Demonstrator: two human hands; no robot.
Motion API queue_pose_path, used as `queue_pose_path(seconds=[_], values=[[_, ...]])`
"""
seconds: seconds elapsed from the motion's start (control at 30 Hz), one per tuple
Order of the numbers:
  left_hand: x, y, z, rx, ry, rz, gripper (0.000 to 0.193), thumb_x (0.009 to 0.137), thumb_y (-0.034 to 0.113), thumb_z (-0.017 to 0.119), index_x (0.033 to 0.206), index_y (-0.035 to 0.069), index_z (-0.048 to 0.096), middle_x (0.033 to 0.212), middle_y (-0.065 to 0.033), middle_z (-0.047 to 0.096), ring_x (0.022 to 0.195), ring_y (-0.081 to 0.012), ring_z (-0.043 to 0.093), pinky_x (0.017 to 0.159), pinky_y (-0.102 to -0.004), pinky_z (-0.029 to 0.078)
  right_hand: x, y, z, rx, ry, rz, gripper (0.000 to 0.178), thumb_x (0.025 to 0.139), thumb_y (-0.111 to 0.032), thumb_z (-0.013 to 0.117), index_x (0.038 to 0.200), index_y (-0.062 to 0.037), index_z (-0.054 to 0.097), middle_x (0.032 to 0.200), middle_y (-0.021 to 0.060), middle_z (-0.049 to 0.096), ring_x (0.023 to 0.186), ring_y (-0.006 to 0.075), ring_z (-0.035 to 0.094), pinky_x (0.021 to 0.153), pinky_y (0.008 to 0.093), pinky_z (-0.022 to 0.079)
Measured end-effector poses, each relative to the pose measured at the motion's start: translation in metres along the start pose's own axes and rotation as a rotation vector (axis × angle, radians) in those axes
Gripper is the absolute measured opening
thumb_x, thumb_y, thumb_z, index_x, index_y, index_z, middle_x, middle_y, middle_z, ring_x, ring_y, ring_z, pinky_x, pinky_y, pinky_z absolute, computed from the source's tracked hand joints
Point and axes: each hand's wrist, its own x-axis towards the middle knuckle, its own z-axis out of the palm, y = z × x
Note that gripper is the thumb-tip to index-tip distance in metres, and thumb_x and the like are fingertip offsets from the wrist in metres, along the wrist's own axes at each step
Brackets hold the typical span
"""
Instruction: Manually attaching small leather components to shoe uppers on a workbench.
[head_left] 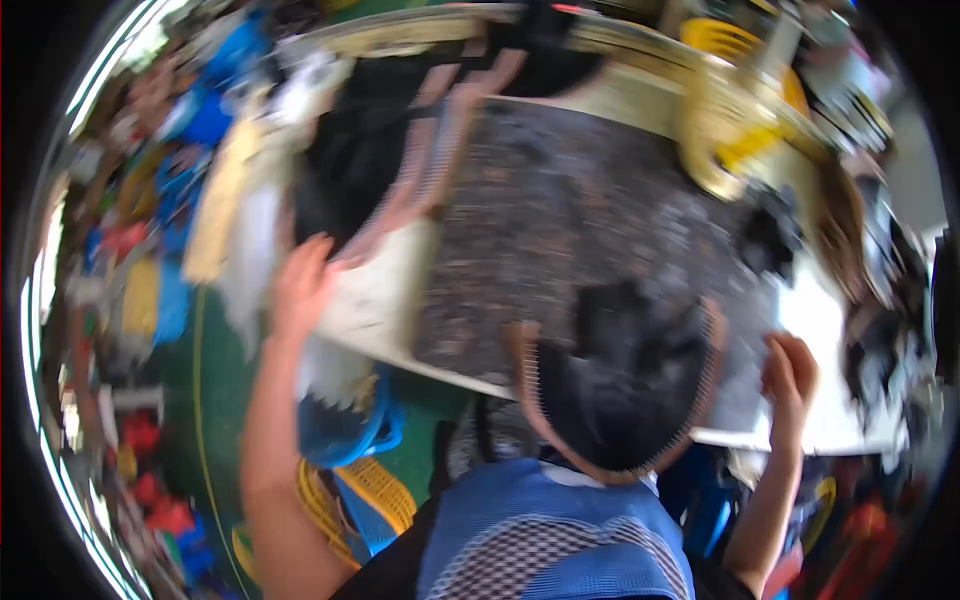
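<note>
My left hand (303,285) reaches out over the table's left edge, fingers stretched, at the lower end of a batch of black sheet pieces (355,170) with pinkish-tan borders. Blur hides whether the fingertips touch them. In front of me, a curved black piece (625,420) with a tan, zigzag-stitched border hangs over the near table edge above my lap. To its right, my right hand (790,375) hovers apart from it, fingers loosely bent and nothing visible in them. A crumpled-looking dark patch (625,310) lies at the piece's upper side, too blurred to name.
A dark mottled mat (560,200) covers the middle of the white table (375,305). Far right stands a yellow plastic basket (705,130), with a small black item (770,232) nearer. Below left are a blue container (345,430) and a yellow slatted seat (375,495).
</note>
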Motion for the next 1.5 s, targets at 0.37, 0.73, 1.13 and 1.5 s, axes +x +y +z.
queue_pose_path(seconds=[0.37,0.73,1.13,1.5], values=[[0.026,-0.049,0.018,0.01,-0.19,-0.141,0.048,0.096,0.016,0.067,0.141,0.005,0.054,0.14,-0.0176,0.058,0.13,-0.0379,0.057,0.108,-0.0433,0.046,0.099,0.031,-0.032,-0.104,0.324,-0.315,0.029,0.089,-0.015,0.076,0.115,-0.0029,0.071,0.103,0.0072,0.071,0.094,0.0126,0.063,0.075,0.0298,0.053],[-0.011,-0.053,0.012,0.062,-0.18,-0.048,0.05,0.098,0.016,0.067,0.144,0.002,0.053,0.138,-0.0242,0.061,0.127,-0.0429,0.059,0.104,-0.0469,0.05,0.079,0.027,-0.011,-0.567,0.364,-0.805,0.015,0.088,0.001,0.071,0.1,-0.0042,0.077,0.093,0.0084,0.069,0.086,0.0201,0.067,0.076,0.0308,0.052],[0.0,-0.071,0.015,0.192,-0.061,0.143,0.027,0.091,0.011,0.07,0.117,0.003,0.07,0.109,-0.0199,0.071,0.095,-0.0391,0.07,0.08,-0.0476,0.058,0.081,0.023,-0.012,-0.471,0.225,-0.728,0.021,0.086,-0.001,0.073,0.107,-0.0057,0.076,0.102,0.0106,0.073,0.095,0.027,0.069,0.086,0.0373,0.055],[0.089,0.131,-0.117,0.189,0.534,0.091,0.026,0.081,0.002,0.071,0.107,0.007,0.073,0.091,-0.0094,0.068,0.077,-0.0292,0.066,0.07,-0.0393,0.055,0.019,0.032,-0.042,-0.394,0.317,-0.57,0.024,0.097,-0.001,0.066,0.12,-0.0042,0.072,0.121,0.0093,0.07,0.1,0.0161,0.068,0.079,0.027,0.054]])
